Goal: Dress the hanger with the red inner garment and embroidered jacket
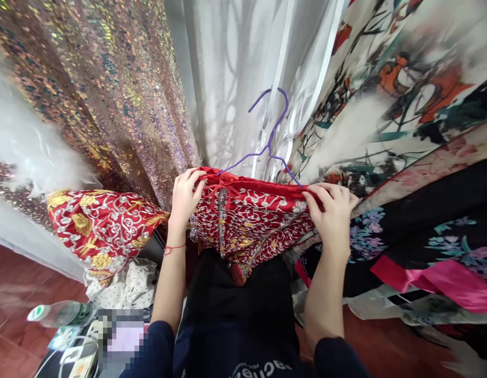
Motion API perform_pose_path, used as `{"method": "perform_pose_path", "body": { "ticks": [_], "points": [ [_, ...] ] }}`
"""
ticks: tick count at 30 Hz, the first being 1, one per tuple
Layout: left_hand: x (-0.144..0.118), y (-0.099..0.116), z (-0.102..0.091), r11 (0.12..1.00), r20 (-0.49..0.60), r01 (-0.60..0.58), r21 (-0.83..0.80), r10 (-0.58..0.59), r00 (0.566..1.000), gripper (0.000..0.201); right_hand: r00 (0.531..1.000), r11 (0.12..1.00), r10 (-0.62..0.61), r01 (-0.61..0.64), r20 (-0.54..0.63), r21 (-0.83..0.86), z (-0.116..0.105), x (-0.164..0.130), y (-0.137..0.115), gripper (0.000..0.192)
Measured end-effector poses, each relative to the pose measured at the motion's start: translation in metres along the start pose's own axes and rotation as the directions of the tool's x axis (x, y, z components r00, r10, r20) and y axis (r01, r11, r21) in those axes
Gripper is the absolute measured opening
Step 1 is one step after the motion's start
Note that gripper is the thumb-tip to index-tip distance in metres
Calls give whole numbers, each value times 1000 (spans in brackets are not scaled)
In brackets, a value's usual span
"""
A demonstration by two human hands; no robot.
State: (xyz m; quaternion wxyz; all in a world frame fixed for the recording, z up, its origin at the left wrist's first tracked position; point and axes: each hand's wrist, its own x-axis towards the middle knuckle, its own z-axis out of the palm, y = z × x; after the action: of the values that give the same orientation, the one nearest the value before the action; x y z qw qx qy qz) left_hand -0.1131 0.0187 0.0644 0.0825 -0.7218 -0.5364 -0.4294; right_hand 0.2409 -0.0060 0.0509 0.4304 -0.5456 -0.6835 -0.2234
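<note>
both hands pinch the top edge of a red embroidered garment on a purple hanger: left hand at one shoulder, right hand at the other, each grip closed on cloth, between sequin fabric and floral robes.

Count was: one red embroidered garment, one purple hanger, two hands on them, left hand and right hand. Around them hung one sequined fabric, one white sheer curtain, one floral print cloth. Floor had one plastic bottle.
</note>
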Motion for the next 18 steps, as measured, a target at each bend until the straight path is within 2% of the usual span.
{"method": "perform_pose_path", "body": {
  "ticks": [2,6,9,12,18],
  "points": [
    [2,1,3,998,-59,36,-53,-39,997,21,999,998,-27,26,27,48,4,5,11,28],
    [2,3,8,985,-163,63,-162,-89,983,23,1000,1000,14,-14,-23,25,18,13,15,31],
    [-2,2,14,983,-138,83,-165,-107,985,21,996,998,69,-68,-57,17,30,12,9,33],
    [-7,1,20,988,-129,122,-95,-134,983,22,994,995,98,-97,-53,27,38,6,6,34],
    [-13,8,18,987,-76,154,-40,-156,985,24,991,990,127,-124,-40,71,39,2,5,32]
  ]
}}
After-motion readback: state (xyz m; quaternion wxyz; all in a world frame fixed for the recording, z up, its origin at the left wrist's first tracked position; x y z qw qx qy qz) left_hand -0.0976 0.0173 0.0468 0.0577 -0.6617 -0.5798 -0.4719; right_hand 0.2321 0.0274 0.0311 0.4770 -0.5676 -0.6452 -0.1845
